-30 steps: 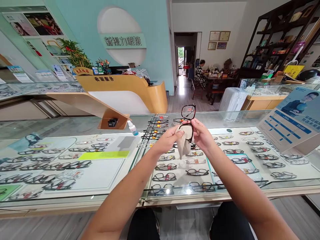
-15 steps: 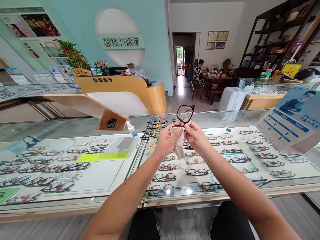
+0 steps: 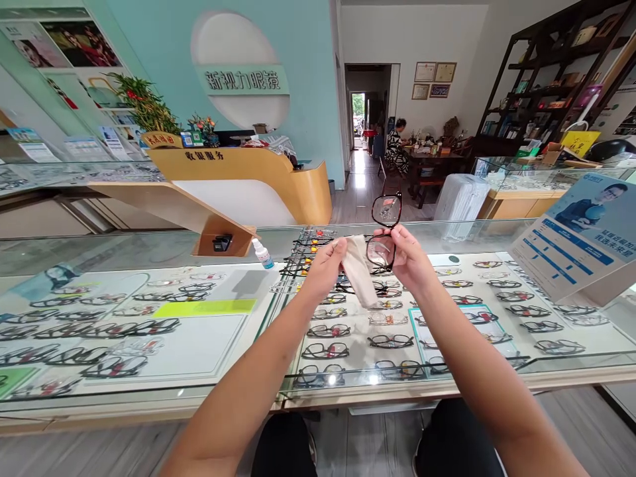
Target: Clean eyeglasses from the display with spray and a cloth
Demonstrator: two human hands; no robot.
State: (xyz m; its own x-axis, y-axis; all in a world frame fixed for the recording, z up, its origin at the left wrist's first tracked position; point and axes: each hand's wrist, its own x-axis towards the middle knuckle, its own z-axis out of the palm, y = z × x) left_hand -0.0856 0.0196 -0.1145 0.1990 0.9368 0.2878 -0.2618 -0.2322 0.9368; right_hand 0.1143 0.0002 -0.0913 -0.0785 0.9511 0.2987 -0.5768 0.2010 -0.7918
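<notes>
My right hand [image 3: 410,260] grips a pair of dark-framed glasses [image 3: 384,228], held upright with one lens above the other, over the glass counter. My left hand [image 3: 324,267] pinches a beige cleaning cloth [image 3: 358,268], which hangs down just left of the lower lens. The cloth lies beside the lens and is not wrapped around it. Both hands hover above the display case [image 3: 199,391], which holds several rows of eyeglass frames.
A small spray bottle [image 3: 262,254] stands on the counter to the left of my hands. A blue leaflet stand [image 3: 579,242] sits at the right. Behind are a yellow reception desk [image 3: 238,173], shelves, and a person seated at a far table [image 3: 396,146].
The cloth has come off the lens and my left hand has drawn it leftward. My right hand has turned the glasses and moved them slightly right and up.
</notes>
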